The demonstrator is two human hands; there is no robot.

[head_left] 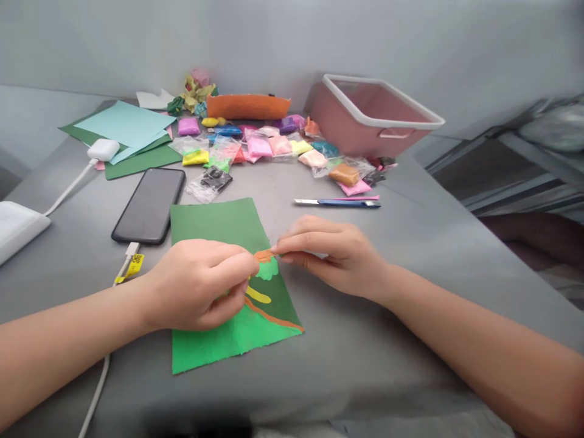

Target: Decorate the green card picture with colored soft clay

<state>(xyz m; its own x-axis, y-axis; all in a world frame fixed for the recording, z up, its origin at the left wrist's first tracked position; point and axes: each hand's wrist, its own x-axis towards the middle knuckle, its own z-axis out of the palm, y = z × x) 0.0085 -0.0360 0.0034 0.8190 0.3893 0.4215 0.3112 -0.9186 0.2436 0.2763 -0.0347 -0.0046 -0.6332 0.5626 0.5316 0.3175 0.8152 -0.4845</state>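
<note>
A dark green sheet of paper (214, 220) lies on the grey table, its lower part covered in bright green clay (214, 347) edged by an orange strip (278, 321). Yellow clay (259, 296) and a light green clay patch (268, 269) sit above that edge. Over the sheet, my left hand (201, 283) is closed with its fingertips on one end of a small orange clay piece (263, 256). My right hand (328, 249) pinches the other end between thumb and fingers, at the sheet's right edge. My left hand hides part of the middle of the sheet.
Several bagged clay packs (259, 146) spread across the back, before an orange pouch (249, 107) and a pink bin (365, 121). A craft knife (337, 203) lies beyond my right hand. A phone (149, 207) with cable and coloured papers (123, 125) occupy the left.
</note>
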